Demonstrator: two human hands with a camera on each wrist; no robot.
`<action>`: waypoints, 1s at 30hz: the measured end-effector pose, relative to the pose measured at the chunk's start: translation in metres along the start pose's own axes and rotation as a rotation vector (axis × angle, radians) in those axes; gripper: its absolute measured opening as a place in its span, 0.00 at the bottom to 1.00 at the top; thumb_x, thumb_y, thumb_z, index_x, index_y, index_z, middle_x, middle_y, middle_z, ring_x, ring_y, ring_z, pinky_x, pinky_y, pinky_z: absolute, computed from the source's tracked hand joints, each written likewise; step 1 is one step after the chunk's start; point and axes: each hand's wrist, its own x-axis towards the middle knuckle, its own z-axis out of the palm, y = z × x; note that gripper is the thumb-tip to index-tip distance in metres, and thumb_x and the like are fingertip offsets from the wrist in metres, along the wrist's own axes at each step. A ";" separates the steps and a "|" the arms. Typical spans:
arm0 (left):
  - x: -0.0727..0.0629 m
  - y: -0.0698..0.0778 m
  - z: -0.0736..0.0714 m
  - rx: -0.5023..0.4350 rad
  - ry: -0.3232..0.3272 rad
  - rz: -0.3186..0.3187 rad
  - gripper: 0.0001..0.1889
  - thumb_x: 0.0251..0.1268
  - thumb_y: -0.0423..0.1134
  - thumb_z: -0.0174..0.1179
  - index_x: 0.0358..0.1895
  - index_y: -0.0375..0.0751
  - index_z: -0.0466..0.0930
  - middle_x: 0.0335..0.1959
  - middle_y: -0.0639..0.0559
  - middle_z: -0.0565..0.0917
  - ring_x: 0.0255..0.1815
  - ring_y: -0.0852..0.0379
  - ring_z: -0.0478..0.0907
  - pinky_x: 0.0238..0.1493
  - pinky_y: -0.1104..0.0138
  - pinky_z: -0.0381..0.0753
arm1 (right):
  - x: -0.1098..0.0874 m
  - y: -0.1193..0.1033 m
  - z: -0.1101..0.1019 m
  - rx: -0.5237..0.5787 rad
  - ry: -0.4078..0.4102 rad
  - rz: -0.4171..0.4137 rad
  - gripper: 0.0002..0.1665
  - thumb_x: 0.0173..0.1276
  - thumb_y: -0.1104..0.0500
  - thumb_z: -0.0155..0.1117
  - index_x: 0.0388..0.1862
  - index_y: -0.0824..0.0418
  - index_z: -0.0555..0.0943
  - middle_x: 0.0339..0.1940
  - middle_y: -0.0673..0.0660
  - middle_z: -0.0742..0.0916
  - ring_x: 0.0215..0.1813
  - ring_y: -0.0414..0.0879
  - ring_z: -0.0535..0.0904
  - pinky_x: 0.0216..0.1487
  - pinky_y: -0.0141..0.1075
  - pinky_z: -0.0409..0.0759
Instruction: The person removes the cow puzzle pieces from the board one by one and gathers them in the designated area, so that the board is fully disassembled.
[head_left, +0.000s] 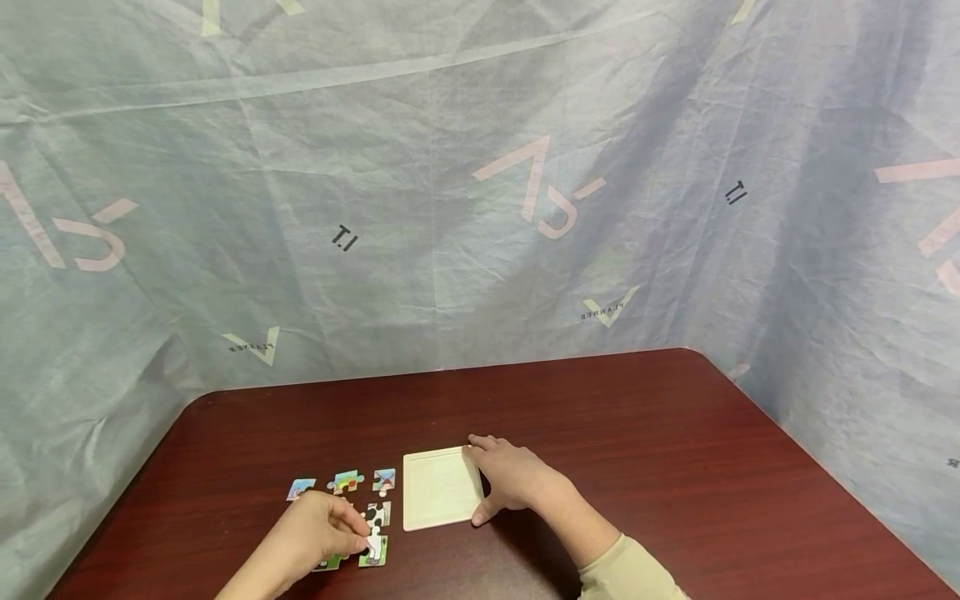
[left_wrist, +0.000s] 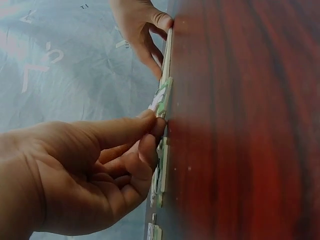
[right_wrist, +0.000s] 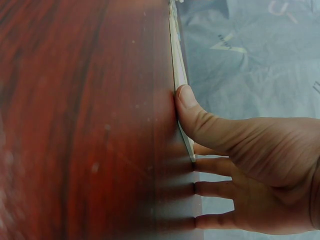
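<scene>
My left hand (head_left: 318, 529) pinches a jigsaw puzzle piece (head_left: 372, 552) with a cow-like black-and-white and green print at its near right group. In the left wrist view thumb and forefinger meet at that puzzle piece (left_wrist: 162, 102), low over the table; part of it is hidden by the fingertips. To its right lies a pale square puzzle tray (head_left: 441, 490) with a raised rim. Against the tray's right edge rests my right hand (head_left: 513, 479), thumb at the near corner and fingers spread towards the far corner. The right wrist view shows those fingers straight.
More puzzle pieces lie around the left hand: a blue piece (head_left: 302, 487), a piece with red and yellow (head_left: 347, 481), a piece with a red shape (head_left: 385, 479) and a black-and-white piece (head_left: 378, 512). The dark red table (head_left: 645, 450) ends at a grey cloth backdrop (head_left: 420, 192).
</scene>
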 end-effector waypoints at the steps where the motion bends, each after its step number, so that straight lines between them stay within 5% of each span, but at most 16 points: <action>1: 0.000 0.000 0.000 0.013 0.007 0.009 0.04 0.55 0.26 0.72 0.30 0.33 0.85 0.24 0.52 0.83 0.28 0.56 0.77 0.28 0.64 0.78 | 0.000 0.000 0.000 0.001 -0.001 0.002 0.59 0.47 0.39 0.83 0.76 0.58 0.68 0.77 0.57 0.69 0.76 0.57 0.65 0.63 0.57 0.73; 6: 0.000 0.000 0.000 0.066 0.037 0.037 0.06 0.52 0.26 0.74 0.28 0.36 0.85 0.24 0.53 0.82 0.29 0.56 0.77 0.27 0.66 0.78 | 0.001 0.000 0.000 -0.003 -0.001 0.005 0.59 0.47 0.39 0.83 0.76 0.58 0.69 0.77 0.57 0.69 0.76 0.57 0.65 0.64 0.57 0.72; 15: -0.001 0.007 0.000 0.142 0.082 -0.028 0.07 0.52 0.29 0.75 0.29 0.39 0.85 0.25 0.54 0.80 0.28 0.56 0.76 0.29 0.64 0.78 | 0.003 -0.001 0.000 -0.017 0.001 -0.015 0.59 0.47 0.39 0.83 0.75 0.58 0.69 0.77 0.58 0.69 0.75 0.56 0.66 0.61 0.56 0.75; 30: 0.001 0.018 0.000 0.114 0.085 0.050 0.12 0.51 0.34 0.76 0.38 0.39 0.86 0.23 0.52 0.79 0.26 0.54 0.74 0.24 0.65 0.72 | -0.001 0.002 -0.001 0.042 -0.012 -0.031 0.59 0.48 0.40 0.84 0.76 0.59 0.68 0.77 0.59 0.68 0.75 0.58 0.65 0.62 0.59 0.73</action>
